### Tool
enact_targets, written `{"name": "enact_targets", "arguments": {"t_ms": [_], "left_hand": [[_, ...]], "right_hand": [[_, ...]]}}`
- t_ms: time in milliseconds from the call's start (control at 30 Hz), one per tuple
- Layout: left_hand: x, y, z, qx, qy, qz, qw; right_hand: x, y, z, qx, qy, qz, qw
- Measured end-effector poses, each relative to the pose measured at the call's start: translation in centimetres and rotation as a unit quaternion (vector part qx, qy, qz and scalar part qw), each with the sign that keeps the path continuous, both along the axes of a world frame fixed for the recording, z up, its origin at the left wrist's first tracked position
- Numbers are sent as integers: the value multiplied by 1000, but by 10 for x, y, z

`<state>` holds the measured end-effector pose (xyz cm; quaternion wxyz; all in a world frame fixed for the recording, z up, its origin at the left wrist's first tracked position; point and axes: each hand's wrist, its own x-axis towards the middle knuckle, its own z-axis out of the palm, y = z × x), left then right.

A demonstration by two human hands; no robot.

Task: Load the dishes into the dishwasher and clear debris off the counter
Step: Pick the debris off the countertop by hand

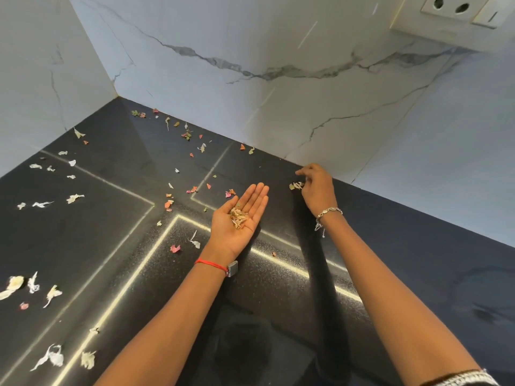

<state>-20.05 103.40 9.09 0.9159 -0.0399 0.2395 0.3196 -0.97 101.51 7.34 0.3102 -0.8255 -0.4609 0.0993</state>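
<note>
A black counter [404,263] is strewn with bits of debris: white, pink and green scraps such as petals and leaves [178,190]. My left hand [239,218] is held flat, palm up, above the counter's middle, with a small heap of collected scraps [237,217] lying in the palm. My right hand [316,185] reaches toward the wall's foot, its fingers pinched around a few pale scraps [296,186]. No dishes or dishwasher are in view.
White marble wall panels [250,51] close the counter at the back and left, meeting in a corner. A socket plate [457,9] sits high on the right. Larger white scraps [53,356] lie near the left front; small ones [186,133] trail along the back wall.
</note>
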Motion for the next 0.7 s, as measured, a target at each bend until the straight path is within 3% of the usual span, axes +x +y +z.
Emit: {"name": "enact_targets", "arguments": {"t_ms": [167, 433, 700], "left_hand": [[-5, -3, 1, 8, 9, -1, 1000], [-22, -13, 3, 13, 8, 10, 1000], [-55, -37, 18, 35, 5, 28, 999]], "right_hand": [[-17, -7, -11, -114, -4, 70, 991], [-57, -44, -11, -93, -172, 99, 976], [-97, -97, -4, -97, -96, 176, 975]]}}
